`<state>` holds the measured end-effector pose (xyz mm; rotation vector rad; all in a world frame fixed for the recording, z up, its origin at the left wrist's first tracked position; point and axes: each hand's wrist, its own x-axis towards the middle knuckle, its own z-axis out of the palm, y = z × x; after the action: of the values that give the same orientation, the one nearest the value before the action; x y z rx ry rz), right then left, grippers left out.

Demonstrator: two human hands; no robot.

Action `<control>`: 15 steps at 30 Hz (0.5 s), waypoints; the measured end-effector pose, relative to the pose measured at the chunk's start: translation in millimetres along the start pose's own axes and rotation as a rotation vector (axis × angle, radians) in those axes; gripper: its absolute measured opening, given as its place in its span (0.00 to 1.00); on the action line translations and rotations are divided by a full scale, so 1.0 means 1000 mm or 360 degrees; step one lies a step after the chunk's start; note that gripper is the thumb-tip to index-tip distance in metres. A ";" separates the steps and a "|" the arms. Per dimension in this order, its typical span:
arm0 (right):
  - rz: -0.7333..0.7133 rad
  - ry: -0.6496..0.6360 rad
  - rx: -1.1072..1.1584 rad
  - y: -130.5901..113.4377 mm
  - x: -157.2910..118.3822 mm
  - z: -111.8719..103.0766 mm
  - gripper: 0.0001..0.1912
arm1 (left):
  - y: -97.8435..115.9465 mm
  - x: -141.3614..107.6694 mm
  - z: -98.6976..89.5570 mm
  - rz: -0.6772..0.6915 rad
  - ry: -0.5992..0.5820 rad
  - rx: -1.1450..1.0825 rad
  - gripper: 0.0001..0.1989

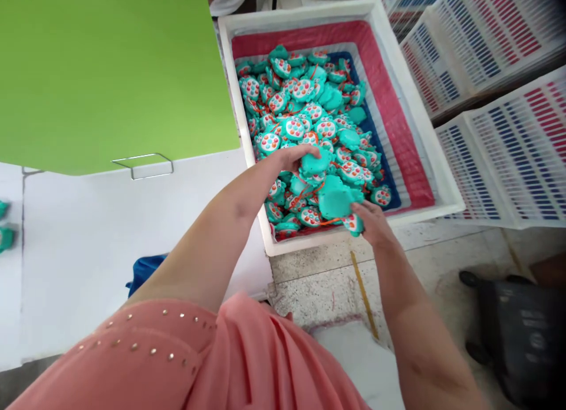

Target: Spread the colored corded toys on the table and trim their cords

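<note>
1. Teal and smooth-backed, one toy (316, 161) is in the left hand (301, 155), whose thumb and fingers are closed about its edge, over the near part of the heap.
2. Gripped at its right edge by the right hand (374, 220) is a larger-looking toy (336, 197), plain side up. A small dotted toy (352, 224) hangs just below those fingertips; whether they touch it, I cannot tell.
3. Orange cord (331, 222) runs beneath the larger-looking toy towards the small dotted one, and more strands are tangled between the hands.
4. Under and beyond both hands lies a heap of similar toys (305, 90), many showing white ovals with coloured dots, others turned plain side up.
5. Holding the heap is a white bin (415, 98) with a broad rim; inside, a red band (389, 109) and a blue band (384, 165) show along its walls.
6. Left of the bin is a white counter (79, 239), overlapped by a light-green panel (110, 74) with a wire handle (152, 177) near its edge. Blue cloth (144, 273) shows beside the left forearm.
7. Right of the bin stand slotted crates (513, 154) in white, red and blue.
8. Nearer, a yellow line (363, 292) crosses the speckled floor (318, 286); a dark wheeled object (526, 339) sits at lower right.
</note>
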<state>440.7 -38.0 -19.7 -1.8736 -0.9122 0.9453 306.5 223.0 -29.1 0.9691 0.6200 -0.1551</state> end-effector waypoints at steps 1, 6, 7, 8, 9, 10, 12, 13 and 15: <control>0.0083 0.0116 0.0223 -0.001 0.003 -0.003 0.23 | -0.002 0.000 0.000 -0.0015 -0.0023 -0.0088 0.23; 0.0137 0.0257 0.0707 -0.013 0.046 0.016 0.29 | -0.016 0.000 -0.004 0.0005 0.0047 -0.0341 0.23; 0.0150 0.0218 0.0692 -0.016 0.055 0.024 0.30 | -0.019 0.001 -0.005 -0.0020 0.0047 -0.0363 0.23; 0.0162 0.0149 0.0657 -0.018 0.063 0.031 0.31 | -0.022 0.003 -0.006 -0.0050 0.0033 -0.0393 0.23; 0.0172 0.0060 0.0617 -0.018 0.069 0.037 0.32 | -0.024 0.004 -0.006 -0.0073 0.0009 -0.0432 0.24; 0.0176 -0.0011 0.0595 -0.018 0.073 0.042 0.33 | -0.027 0.005 -0.006 -0.0080 -0.0014 -0.0477 0.24; 0.0180 -0.0087 0.0658 -0.016 0.074 0.049 0.34 | -0.031 0.005 -0.005 -0.0063 -0.0075 -0.0557 0.24; 0.0191 -0.0088 0.0749 -0.014 0.071 0.050 0.34 | -0.032 0.003 -0.004 -0.0047 -0.0116 -0.0578 0.23; 0.0236 -0.0035 0.0984 -0.014 0.062 0.050 0.31 | -0.035 -0.005 0.001 -0.0017 -0.0189 -0.0581 0.23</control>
<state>422.1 37.2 -42.2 -1.4082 -0.4206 1.1778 289.6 201.3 -51.1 0.5997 0.5216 -0.1036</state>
